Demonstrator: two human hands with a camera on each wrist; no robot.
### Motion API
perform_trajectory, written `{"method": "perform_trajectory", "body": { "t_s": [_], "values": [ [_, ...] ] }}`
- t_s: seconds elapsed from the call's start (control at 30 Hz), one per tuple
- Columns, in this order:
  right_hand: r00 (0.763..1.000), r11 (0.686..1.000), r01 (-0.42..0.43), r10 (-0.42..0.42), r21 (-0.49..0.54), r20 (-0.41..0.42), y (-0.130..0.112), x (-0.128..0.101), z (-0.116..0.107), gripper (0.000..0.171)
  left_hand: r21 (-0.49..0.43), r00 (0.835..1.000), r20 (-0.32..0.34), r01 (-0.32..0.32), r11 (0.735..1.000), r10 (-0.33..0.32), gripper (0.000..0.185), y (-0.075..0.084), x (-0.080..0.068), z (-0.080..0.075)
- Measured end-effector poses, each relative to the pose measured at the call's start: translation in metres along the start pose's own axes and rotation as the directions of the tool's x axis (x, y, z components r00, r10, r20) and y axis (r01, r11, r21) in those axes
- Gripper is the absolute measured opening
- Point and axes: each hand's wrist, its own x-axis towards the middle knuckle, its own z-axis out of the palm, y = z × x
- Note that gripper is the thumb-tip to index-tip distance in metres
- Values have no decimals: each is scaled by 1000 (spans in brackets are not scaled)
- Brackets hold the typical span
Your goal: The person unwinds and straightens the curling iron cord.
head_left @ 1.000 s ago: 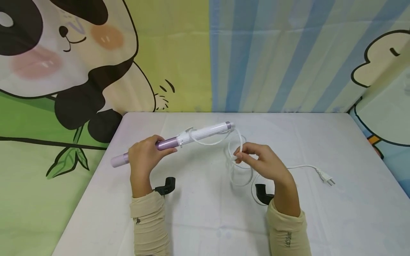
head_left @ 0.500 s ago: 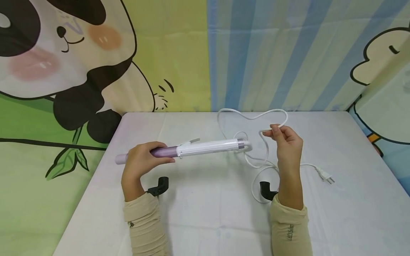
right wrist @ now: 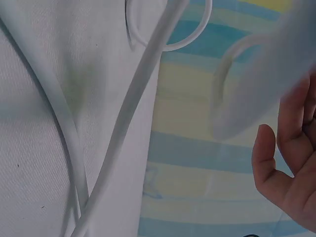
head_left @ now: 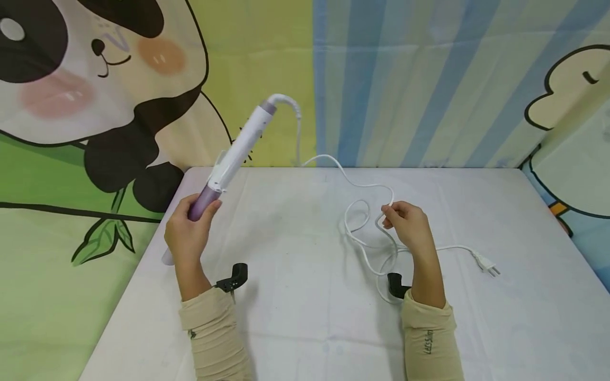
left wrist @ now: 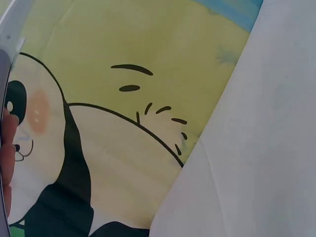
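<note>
In the head view my left hand (head_left: 187, 233) grips the purple barrel of a curling iron (head_left: 243, 145). Its white handle tilts up and to the right, and a cord bends out of the top. At the left wrist view's edge, fingers (left wrist: 7, 163) lie along the barrel, mostly cropped. My right hand (head_left: 407, 225) pinches the white cord (head_left: 364, 185) between thumb and fingers, above the right half of the table. Loops of that cord hang and lie beside the hand. In the right wrist view the hand (right wrist: 291, 163) stands at the right edge, near blurred cord.
A white-covered table (head_left: 295, 296) reaches back to a printed curtain (head_left: 267, 69) with a panda and stripes. The cord's two-pin plug (head_left: 486, 264) lies on the table at right. Black wrist mounts (head_left: 233, 278) sit on both forearms.
The left hand has tipped the curling iron from nearly level to steeply upward, raising its cord end. The right hand went right and up with the cord, then came back down a little.
</note>
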Motion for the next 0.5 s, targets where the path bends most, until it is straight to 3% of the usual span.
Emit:
{"method": "perform_trajectory", "body": {
  "t_s": [0.13, 0.27, 0.5],
  "values": [
    [993, 996, 56, -48, -68, 106, 0, 1, 4, 34, 31, 989, -82, 123, 992, -120, 56, -9, 4, -5],
    [985, 991, 83, -65, -109, 161, -2, 1, 9, 32, 127, 977, -73, 207, 970, -199, 59, -15, 5, -10],
    [972, 979, 123, -85, -162, 221, -6, 1, 14, 36, 289, 977, -32, 209, 934, -209, 51, -26, 8, -14]
  ]
}}
